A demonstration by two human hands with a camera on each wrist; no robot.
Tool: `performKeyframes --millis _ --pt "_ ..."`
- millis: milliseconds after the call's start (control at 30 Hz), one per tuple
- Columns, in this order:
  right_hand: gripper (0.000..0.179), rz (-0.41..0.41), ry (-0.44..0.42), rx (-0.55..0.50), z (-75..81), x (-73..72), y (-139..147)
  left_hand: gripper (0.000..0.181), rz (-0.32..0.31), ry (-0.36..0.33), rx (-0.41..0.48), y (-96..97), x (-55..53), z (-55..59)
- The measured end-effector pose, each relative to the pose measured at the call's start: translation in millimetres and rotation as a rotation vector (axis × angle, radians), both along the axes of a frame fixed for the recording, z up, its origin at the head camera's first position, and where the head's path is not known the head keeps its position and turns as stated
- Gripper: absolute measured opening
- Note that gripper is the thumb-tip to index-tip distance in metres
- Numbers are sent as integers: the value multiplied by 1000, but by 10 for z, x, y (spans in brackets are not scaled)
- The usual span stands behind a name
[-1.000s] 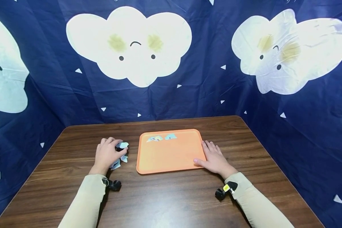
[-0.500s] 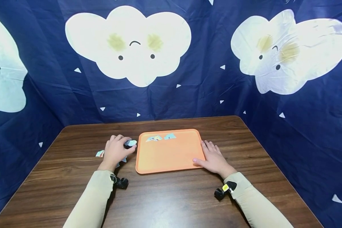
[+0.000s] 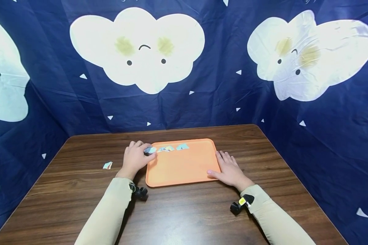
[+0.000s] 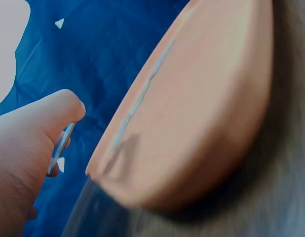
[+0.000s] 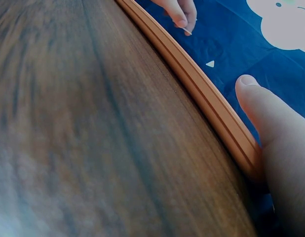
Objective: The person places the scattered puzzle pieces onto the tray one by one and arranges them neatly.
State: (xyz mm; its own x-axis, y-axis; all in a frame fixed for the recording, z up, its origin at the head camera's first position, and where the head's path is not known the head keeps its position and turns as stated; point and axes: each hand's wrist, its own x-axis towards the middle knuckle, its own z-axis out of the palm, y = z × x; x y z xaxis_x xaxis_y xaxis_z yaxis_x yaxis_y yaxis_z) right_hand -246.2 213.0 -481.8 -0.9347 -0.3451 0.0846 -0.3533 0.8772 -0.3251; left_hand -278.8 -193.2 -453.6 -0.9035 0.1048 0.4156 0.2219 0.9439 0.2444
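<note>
Between thumb and fingers, my left hand (image 3: 133, 160) pinches a jagged light-blue picture piece (image 3: 151, 150) above the far left corner of an orange tray (image 3: 184, 166). In the left wrist view this piece (image 4: 62, 146) shows thin and edge-on, lifted off the tray. Two similar flat pieces lie along the tray's far side: one with yellow in its print (image 3: 166, 149), one plain light blue (image 3: 182, 146). My right hand (image 3: 231, 170) rests at the tray's right edge, thumb over the rim, fingers straight. Its fingers are hidden in the right wrist view.
Another piece with a reddish streak (image 3: 107, 165) lies on the brown wooden table (image 3: 178, 211), left of the left hand. Dark blue cloth with white clouds (image 3: 141, 51) hangs close behind the table and at both sides.
My left hand has moved right with its piece, from the table to over the tray corner. The reddish-streaked piece has come into view; pieces near the left wrist are now hidden. The right hand stays put.
</note>
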Motion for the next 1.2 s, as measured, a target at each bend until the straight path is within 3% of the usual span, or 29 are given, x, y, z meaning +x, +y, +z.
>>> performKeyframes --millis 233,667,1200 --pt "107 1 2 -4 -18 -9 11 50 12 -28 12 209 -72 54" --pt "107 -1 -12 -1 -10 -9 6 46 -14 -8 42 645 -149 90" --pt "108 -6 -12 9 -16 -12 7 47 -14 -13 16 1071 -266 -24"
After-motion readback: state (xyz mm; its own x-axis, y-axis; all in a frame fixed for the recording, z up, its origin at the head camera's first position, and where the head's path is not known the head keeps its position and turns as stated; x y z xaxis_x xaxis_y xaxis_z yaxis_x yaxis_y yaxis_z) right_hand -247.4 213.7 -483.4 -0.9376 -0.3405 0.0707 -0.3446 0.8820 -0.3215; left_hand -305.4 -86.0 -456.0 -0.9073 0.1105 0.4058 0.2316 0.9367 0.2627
